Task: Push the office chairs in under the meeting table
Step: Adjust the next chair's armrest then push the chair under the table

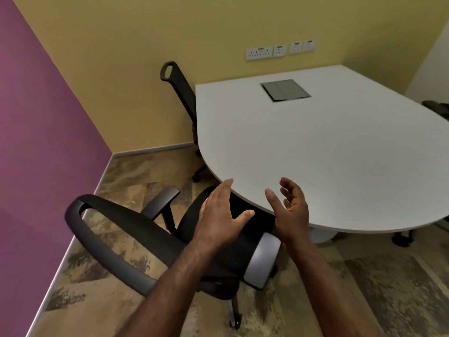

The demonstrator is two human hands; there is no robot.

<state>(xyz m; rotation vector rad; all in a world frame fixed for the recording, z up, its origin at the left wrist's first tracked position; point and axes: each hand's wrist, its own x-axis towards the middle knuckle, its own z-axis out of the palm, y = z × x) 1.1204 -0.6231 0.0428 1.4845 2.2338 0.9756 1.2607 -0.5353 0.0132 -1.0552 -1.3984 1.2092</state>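
A black mesh office chair (126, 229) stands at the near rounded end of the white meeting table (328, 152), its seat partly under the tabletop edge and its back toward the lower left. My left hand (223, 212) hovers over the chair seat with fingers straight, holding nothing. Beside it, my right hand (291, 210) is raised over the table edge, fingers loosely spread and empty. A second black chair (179, 93) stands tucked against the table's far left side.
A purple wall (43, 142) runs along the left and a yellow wall (145, 32) with sockets (279, 51) is behind. A grey cable hatch (285, 90) sits in the tabletop. Part of another dark chair (437, 107) shows at the right edge. Patterned carpet (364, 288) covers the floor.
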